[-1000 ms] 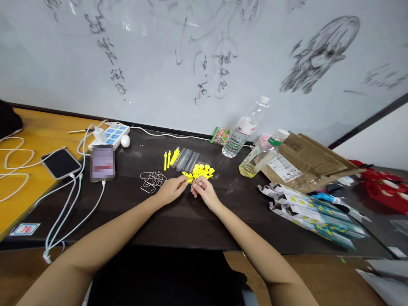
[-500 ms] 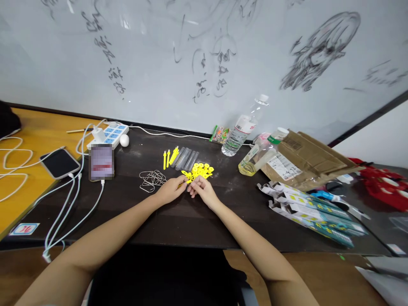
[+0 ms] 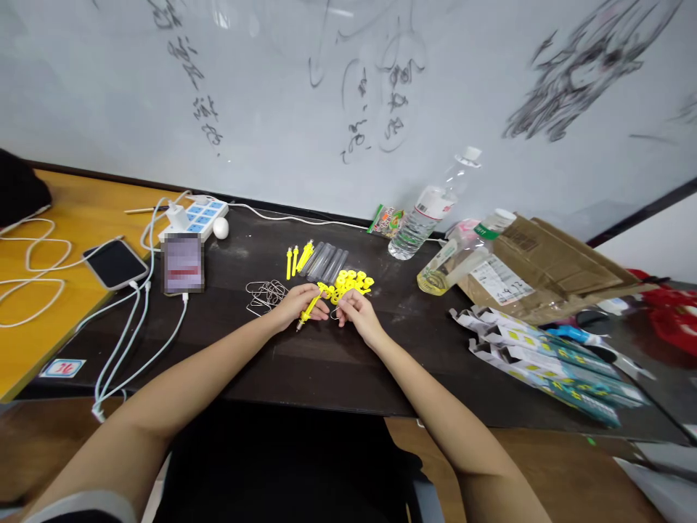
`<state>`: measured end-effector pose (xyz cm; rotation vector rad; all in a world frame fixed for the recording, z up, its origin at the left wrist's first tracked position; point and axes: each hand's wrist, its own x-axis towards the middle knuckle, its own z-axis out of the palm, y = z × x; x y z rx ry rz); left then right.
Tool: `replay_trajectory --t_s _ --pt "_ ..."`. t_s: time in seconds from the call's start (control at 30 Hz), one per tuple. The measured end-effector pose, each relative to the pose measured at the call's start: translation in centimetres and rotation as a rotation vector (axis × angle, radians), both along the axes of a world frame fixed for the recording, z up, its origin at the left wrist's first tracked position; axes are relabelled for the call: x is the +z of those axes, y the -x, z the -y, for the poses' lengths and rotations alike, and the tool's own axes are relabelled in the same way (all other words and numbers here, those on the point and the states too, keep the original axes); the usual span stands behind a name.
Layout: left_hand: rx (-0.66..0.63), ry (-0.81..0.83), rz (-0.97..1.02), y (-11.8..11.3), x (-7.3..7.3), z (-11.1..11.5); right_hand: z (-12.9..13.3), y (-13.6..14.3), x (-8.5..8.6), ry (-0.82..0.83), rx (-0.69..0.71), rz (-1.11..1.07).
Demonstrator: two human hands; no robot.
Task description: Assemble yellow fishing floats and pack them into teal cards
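The left hand [image 3: 294, 303] pinches a slender yellow plastic stick with a silvery tip [image 3: 309, 310] between thumb and fingers, above the dark tabletop [image 3: 337, 370]; its long axis slants from seven to one o'clock, silvery tip toward seven. At the stick's three o'clock, the right hand [image 3: 355, 309] has thumb and forefinger pressed together, on what I cannot tell. Small yellow plastic rings [image 3: 351, 280] lie at two o'clock, tangled silvery wires [image 3: 264, 294] at nine.
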<state>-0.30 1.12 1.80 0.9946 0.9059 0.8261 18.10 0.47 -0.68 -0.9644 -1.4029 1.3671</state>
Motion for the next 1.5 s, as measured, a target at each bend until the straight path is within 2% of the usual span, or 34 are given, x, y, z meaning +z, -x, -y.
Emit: replay_trajectory --t_s 0.23,0.47,1.23,1.5 --pt "-0.004 -0.048 0.032 0.1 0.0 0.0 0.2 -0.1 0.1 0.022 0.024 -0.015" --pt "-0.062 -0.266 -0.046 -0.2 -0.8 0.0 0.7 0.1 0.5 -0.001 0.131 0.009" --pt "-0.169 -0.351 -0.154 -0.2 -2.1 -0.2 0.3 0.1 0.1 0.006 0.111 0.021" --pt "-0.179 -0.368 -0.156 -0.3 -1.9 -0.1 0.3 0.0 0.2 -0.001 0.099 0.023"
